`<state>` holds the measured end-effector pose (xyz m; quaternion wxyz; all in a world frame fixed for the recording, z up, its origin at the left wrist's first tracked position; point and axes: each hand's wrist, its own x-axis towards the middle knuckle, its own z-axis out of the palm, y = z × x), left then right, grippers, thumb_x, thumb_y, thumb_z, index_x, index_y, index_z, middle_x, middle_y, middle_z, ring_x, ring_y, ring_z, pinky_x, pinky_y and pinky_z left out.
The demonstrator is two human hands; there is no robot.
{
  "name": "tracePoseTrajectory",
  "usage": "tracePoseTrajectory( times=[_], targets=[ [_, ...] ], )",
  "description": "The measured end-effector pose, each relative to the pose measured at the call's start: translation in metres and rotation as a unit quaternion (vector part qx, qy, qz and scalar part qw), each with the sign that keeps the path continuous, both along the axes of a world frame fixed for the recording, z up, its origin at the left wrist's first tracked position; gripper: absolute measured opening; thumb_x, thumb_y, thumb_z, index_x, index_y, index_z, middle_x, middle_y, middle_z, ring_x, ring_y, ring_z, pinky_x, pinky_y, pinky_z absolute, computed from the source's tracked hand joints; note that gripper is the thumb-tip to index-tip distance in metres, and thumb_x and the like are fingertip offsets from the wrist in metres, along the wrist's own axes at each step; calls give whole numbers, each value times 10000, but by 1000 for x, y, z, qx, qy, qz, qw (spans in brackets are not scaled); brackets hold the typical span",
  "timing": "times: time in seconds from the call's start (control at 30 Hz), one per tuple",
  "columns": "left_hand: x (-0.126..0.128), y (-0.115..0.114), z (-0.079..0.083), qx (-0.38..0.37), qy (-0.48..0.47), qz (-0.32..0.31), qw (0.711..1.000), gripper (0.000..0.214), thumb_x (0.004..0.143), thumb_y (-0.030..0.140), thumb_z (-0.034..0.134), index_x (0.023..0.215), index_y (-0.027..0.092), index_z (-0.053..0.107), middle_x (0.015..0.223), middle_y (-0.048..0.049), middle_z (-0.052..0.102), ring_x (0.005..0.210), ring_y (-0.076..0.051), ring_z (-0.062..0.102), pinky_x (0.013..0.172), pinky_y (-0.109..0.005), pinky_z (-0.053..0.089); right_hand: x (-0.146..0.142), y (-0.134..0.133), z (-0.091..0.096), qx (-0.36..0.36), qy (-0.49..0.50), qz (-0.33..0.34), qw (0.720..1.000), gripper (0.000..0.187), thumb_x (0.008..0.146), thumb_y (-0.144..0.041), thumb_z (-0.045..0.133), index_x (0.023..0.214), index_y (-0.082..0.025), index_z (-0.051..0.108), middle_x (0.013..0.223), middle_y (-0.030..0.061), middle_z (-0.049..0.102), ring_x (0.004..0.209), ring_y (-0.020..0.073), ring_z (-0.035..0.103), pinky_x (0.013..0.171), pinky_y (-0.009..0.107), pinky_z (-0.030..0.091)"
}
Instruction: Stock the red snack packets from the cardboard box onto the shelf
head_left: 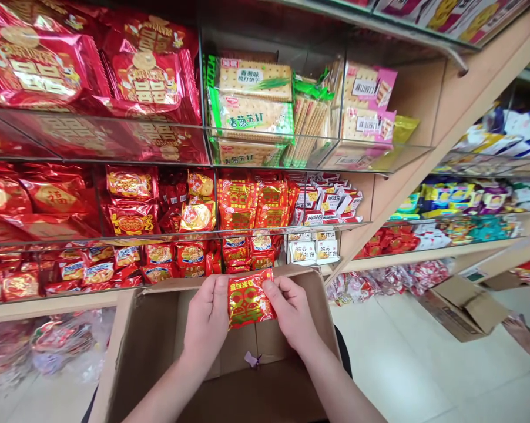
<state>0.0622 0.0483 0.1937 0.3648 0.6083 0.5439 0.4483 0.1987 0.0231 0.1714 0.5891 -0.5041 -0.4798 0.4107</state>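
Between my two hands is a red snack packet [250,299] with gold and yellow print, its front turned up towards me. My left hand [208,311] grips its left edge, the thumb along the side. At the opposite edge my right hand [291,308] pinches it between thumb and fingers. Both hands are over an open cardboard box [159,335], with a small light purple scrap [251,359] lying on its bottom. Directly beyond, similar red packets [237,202] stand stacked in a shelf compartment.
Large red packages [44,64] and green-edged cracker packs [254,114] fill the upper shelf behind a clear front panel [137,138]. White packets [331,200] sit lower right. Another cardboard box [463,308] stands on the tiled floor [392,352]. Plastic-wrapped goods [62,346] lie under the shelves.
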Motion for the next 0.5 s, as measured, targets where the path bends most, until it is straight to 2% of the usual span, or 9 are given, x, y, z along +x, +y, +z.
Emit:
tracePoseTrajectory(
  times=[0.07,0.13,0.17,0.23,0.33,0.4,0.47,0.5],
  targets=[
    [1,-2,-4,-3,-39,39,999,312,831,417,370,830,193,588,678,1,613,640,-158,553,578,-213,423,-5,-2,-2,-2,54,17,998,253,765,-408,517,687,-168,500,596,-34,455,527,79,410,486,190,379],
    [1,-2,-10,-7,-65,63,996,314,828,426,372,859,199,585,755,-11,642,692,-170,572,608,-221,433,-10,-6,-3,-14,101,63,993,231,730,-389,564,822,-183,516,710,-9,525,594,103,479,522,214,429],
    [-1,-2,-12,-15,-73,56,996,317,824,431,375,867,200,588,770,-13,651,699,-173,577,604,-224,436,-10,-9,-3,-24,113,81,990,246,724,-378,570,870,-189,511,760,4,545,633,117,503,546,229,448],
    [-6,-2,-16,-37,-79,-1,996,306,796,437,427,860,196,604,793,-20,665,721,-182,585,609,-230,448,-6,-13,-1,-44,94,98,990,210,738,-347,551,872,-191,510,786,12,555,674,128,522,588,242,458],
    [-16,-2,-15,-74,-84,-128,985,313,717,406,558,956,206,588,887,-21,669,793,-196,594,664,-246,474,11,-16,4,-59,-46,130,989,117,724,-294,556,763,-191,515,676,-24,523,598,110,497,529,206,422],
    [-19,-4,-11,-104,-62,-207,971,327,691,366,603,982,220,578,867,-8,675,768,-189,604,672,-251,484,21,-15,8,-61,-177,161,969,128,674,-267,606,660,-191,505,588,-45,485,542,102,468,475,189,385],
    [-17,-6,-9,-115,-43,-224,967,233,694,343,607,890,216,606,777,5,681,719,-179,610,659,-246,485,22,-15,9,-52,-248,144,956,125,660,-252,626,701,-200,519,594,-43,505,546,113,483,465,193,392],
    [-14,-6,-9,-109,-53,-194,973,185,687,341,615,816,209,610,728,10,676,697,-176,610,645,-242,485,19,-16,8,-36,-261,101,959,154,675,-245,617,795,-207,528,661,-25,541,591,128,510,490,207,418]
  ],
)
